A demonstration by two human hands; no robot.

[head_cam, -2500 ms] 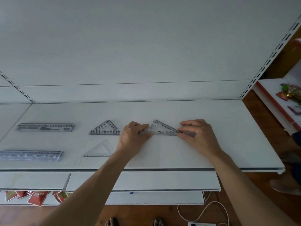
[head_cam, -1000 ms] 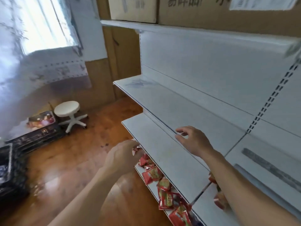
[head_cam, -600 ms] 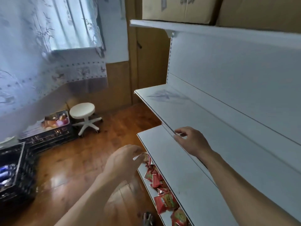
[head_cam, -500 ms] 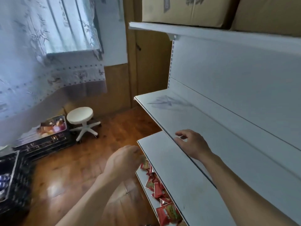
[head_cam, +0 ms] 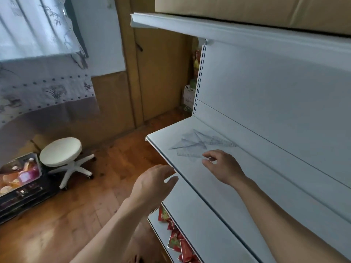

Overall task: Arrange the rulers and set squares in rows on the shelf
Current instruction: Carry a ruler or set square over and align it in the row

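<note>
A loose heap of clear plastic rulers and set squares (head_cam: 201, 144) lies overlapping on the left end of the white shelf (head_cam: 252, 179). My right hand (head_cam: 221, 166) hovers over the shelf just short of the heap, fingers loosely spread and holding nothing. My left hand (head_cam: 153, 185) hangs in the air in front of the shelf's front edge, fingers relaxed and empty. The tidy rows seen before are out of view to the right.
A lower white shelf (head_cam: 191, 221) juts out below, with red snack packets (head_cam: 178, 242) under it. A white stool (head_cam: 62, 156) and a dark crate of goods (head_cam: 19, 179) stand on the wooden floor at left. Cardboard boxes (head_cam: 247, 10) sit on the top shelf.
My view has swung left from the arranged rows to the shelf's left end. Both hands left the set square and moved toward the heap, the right one now close to it.
</note>
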